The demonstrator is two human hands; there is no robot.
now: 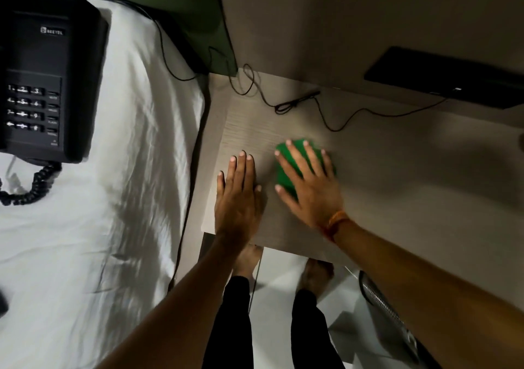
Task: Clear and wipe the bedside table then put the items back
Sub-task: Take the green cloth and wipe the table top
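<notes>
Head view: right hand (pixel 307 187) lies flat on a green cloth (pixel 286 167) on the counter (pixel 397 170), fingers (pixel 293 155) spread wide over its top, pressing rather than gripping; cloth shows beyond the fingertips and on the thumb side. Cloth looks soft, light and limp; judged best driven by palm pressure, or pinched at an edge to lift. Left hand (pixel 238 195) rests flat just beside it, fingers together, holding nothing. Phone (pixel 48 79) sits on the bed (pixel 127 198), its cord (pixel 320 107) trailing across the counter's rear.
</notes>
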